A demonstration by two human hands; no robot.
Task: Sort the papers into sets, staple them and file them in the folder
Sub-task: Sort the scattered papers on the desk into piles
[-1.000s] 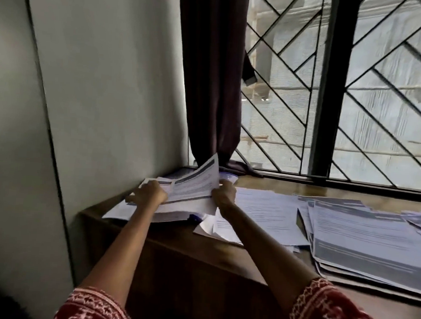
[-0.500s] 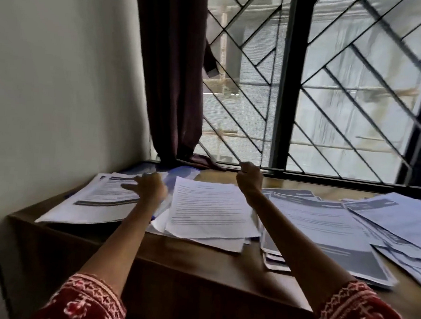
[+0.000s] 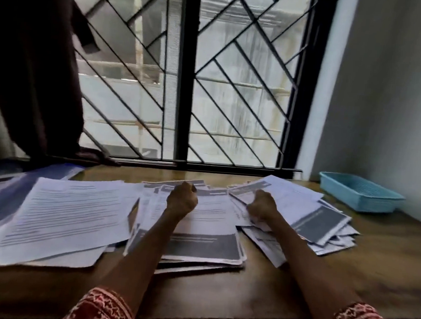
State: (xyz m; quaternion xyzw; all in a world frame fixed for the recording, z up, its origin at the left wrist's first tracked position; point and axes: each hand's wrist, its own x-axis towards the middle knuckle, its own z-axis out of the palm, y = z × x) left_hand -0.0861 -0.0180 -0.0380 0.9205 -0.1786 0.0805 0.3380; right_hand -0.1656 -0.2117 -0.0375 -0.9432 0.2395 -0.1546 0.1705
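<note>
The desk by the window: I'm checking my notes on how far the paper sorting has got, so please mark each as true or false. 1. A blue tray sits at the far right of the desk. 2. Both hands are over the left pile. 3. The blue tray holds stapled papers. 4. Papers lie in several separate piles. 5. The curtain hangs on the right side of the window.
1. True: the blue tray sits by the right wall.
2. False: the left hand is on the middle pile, the right hand on the right pile.
3. False: nothing shows inside it.
4. True: the left pile lies apart too.
5. False: the curtain hangs on the left.
</note>
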